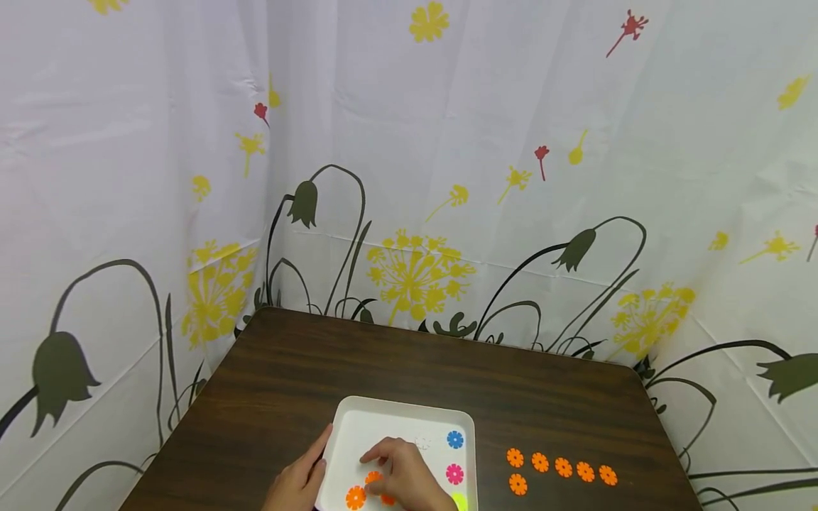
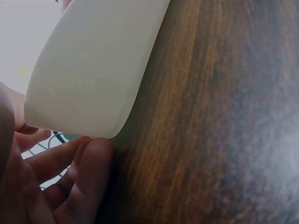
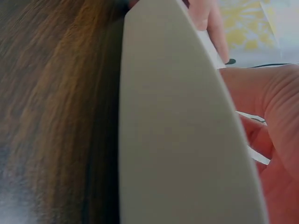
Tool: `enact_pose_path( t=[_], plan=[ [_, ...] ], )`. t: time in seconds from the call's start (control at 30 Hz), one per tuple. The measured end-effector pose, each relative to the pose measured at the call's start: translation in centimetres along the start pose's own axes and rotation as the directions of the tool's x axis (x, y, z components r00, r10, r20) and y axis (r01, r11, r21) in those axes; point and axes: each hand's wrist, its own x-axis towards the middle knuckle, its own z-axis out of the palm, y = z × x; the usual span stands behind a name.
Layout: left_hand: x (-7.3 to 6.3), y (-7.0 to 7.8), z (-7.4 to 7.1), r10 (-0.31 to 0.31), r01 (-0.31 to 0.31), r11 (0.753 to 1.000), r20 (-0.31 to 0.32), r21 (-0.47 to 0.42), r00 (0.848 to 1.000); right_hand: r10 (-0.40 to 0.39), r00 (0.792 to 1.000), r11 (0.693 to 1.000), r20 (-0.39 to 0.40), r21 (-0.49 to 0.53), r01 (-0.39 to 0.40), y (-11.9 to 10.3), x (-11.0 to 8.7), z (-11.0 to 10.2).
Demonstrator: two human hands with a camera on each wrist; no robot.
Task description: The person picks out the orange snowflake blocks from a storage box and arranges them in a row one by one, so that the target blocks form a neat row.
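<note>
A white tray [image 1: 404, 406] lies at the near edge of the brown table. My left hand [image 1: 296, 477] holds the tray's left side, with its fingers [image 2: 91, 163] curled against the outside of the wall. Over the middle of the tray, my right hand [image 1: 405, 472] is held palm down, thumb and forefinger apart. Just by those fingertips are orange notched discs [image 1: 356, 497], partly covered by the hand. Along the tray's right side sit a blue disc [image 1: 455, 439], a pink disc [image 1: 454, 474] and a yellow disc [image 1: 459, 501]. The right wrist view mostly shows the tray's outer wall [image 3: 173, 121].
Several orange discs [image 1: 563, 467] lie in a row on the table [image 1: 396, 365] right of the tray, with one more orange disc [image 1: 518, 484] below the row's left end. A white curtain [image 1: 409, 142] with printed flowers hangs around the table.
</note>
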Motion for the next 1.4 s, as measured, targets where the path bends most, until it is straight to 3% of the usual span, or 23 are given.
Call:
enact_pose_path(
  t=[0.37,0.73,1.07,1.4],
  plan=[
    [0.0,-0.1,-0.1,-0.014,0.014,1.0,0.005,-0.002,1.0,-0.016,0.998,0.993,0.066,-0.115,0.024,0.7,-0.1,0.4],
    [0.0,0.2,0.1,-0.042,0.042,0.999,0.013,-0.015,0.999,-0.029,0.998,0.989,0.057,-0.146,0.037,0.9,-0.3,0.5],
    [0.0,0.0,0.1,-0.019,0.019,1.0,-0.002,-0.001,1.0,-0.048,0.997,0.931,0.063,-0.358,0.068,-0.1,-0.5,0.5],
    [0.0,0.1,0.1,-0.03,0.03,1.0,-0.002,-0.004,1.0,-0.062,0.996,0.933,0.065,-0.351,0.081,0.0,-0.5,0.6]
  ],
)
